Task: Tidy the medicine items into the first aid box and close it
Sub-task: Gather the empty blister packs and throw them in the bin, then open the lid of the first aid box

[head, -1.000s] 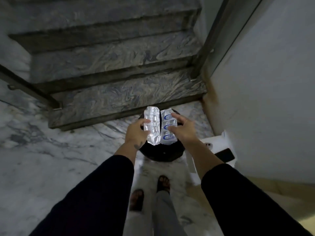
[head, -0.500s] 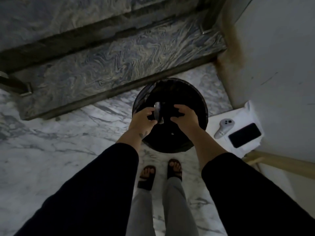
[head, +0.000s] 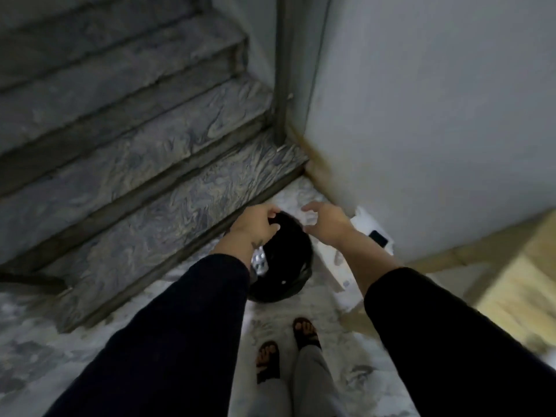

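Over the black bin [head: 282, 266], the left hand [head: 255, 225] curls loosely and the right hand [head: 326, 224] spreads its fingers, both holding nothing. A silvery blister pack [head: 260, 261] lies inside; no first aid box shows, so boxing and closing seem undone.

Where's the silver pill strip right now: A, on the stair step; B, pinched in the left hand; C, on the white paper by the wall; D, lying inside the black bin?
D: the silver pill strip shows inside the black bin, below the left hand, which holds nothing.
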Action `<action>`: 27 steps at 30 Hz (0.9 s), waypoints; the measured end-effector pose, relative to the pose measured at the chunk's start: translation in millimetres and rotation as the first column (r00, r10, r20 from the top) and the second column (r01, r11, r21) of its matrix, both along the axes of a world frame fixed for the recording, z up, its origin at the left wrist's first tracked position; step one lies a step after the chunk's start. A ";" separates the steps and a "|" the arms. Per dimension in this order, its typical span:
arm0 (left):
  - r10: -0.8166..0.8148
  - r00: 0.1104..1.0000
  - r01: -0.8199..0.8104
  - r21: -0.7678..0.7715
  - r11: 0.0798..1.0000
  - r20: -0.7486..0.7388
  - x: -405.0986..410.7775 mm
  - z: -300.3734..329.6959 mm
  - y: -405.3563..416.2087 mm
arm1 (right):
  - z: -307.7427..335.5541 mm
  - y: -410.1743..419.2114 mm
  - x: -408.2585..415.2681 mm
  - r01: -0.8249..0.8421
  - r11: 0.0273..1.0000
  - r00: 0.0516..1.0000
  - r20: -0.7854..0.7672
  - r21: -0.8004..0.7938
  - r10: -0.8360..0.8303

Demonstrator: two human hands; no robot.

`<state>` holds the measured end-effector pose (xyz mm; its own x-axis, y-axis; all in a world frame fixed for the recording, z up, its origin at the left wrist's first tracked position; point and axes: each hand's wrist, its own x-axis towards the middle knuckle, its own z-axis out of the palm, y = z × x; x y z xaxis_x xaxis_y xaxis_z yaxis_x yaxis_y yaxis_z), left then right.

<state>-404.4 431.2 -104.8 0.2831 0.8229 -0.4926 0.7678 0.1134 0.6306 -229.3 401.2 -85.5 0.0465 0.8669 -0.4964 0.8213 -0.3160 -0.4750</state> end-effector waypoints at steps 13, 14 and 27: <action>-0.630 0.774 0.618 0.293 0.730 -0.061 252.6 158.0 -64.5 | 147.9 -163.1 194.5 0.475 0.828 0.828 0.169 0.298 -0.535; -0.665 0.742 0.652 0.317 0.689 -0.081 271.2 164.0 -74.5 | 152.9 -178.5 207.7 0.497 0.810 0.806 0.178 0.311 -0.564; -0.830 0.455 0.793 0.571 0.212 -0.323 437.0 154.0 -180.1 | 138.7 -300.5 336.2 0.493 0.776 0.630 0.453 0.395 -0.631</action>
<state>32.6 251.2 49.2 0.9811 0.1936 0.0069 0.1832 -0.9386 0.2925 106.9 100.7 53.1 0.7543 0.6556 -0.0337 0.6469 -0.7511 -0.1319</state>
